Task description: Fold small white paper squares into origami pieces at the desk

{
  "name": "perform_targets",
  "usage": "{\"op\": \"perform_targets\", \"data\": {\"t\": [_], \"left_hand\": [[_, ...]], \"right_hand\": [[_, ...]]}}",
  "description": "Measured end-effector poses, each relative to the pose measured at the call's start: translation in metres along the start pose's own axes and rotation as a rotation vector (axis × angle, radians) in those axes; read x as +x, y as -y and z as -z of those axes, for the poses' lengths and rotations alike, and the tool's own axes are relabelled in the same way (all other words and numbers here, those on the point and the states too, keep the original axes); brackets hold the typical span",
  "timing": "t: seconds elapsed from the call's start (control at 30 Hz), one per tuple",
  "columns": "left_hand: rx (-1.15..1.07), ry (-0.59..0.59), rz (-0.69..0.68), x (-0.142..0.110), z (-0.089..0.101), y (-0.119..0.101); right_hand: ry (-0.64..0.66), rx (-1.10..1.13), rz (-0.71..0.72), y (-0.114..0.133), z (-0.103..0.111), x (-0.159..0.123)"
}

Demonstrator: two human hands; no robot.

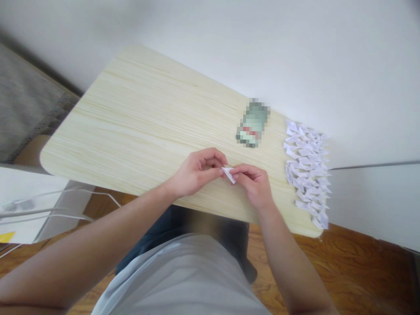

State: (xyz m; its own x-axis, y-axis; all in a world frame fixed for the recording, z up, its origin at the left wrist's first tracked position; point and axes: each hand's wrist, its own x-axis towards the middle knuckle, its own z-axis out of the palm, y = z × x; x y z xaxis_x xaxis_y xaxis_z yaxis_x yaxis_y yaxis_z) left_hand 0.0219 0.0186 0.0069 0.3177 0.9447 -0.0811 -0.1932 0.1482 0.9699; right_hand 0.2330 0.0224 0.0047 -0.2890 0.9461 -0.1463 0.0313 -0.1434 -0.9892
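A small piece of folded white paper (229,174), roughly triangular, is held between my two hands above the front part of the table. My left hand (200,171) pinches its left corner between thumb and fingers. On the other side, my right hand (253,180) grips it with thumb and index finger. Parts of the paper are covered by the fingertips. Several folded white paper pieces (306,164), pointed like small origami cranes, stand packed in rows at the table's right end.
The pale wood-grain table (131,113) runs along a white wall (262,43). A pixelated phone-like rectangle (253,122) lies beyond my hands. White cables (65,214) trail over a white surface at the lower left. Below is a brown wooden floor (357,258).
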Motion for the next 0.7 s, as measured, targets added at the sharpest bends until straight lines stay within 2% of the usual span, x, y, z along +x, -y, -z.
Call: {"op": "perform_targets", "data": {"t": [0.17,0.47,0.7], "left_hand": [[0.190,-0.006,-0.011,0.000,-0.002,0.001],[0.282,-0.017,-0.043,-0.001,0.000,0.003],[0.278,-0.052,-0.048,0.000,-0.002,0.002]], "right_hand": [[-0.013,-0.010,0.018,0.001,-0.002,-0.001],[-0.120,0.041,0.050,-0.004,-0.008,-0.003],[-0.121,0.034,0.083,0.001,-0.011,-0.003]]}}
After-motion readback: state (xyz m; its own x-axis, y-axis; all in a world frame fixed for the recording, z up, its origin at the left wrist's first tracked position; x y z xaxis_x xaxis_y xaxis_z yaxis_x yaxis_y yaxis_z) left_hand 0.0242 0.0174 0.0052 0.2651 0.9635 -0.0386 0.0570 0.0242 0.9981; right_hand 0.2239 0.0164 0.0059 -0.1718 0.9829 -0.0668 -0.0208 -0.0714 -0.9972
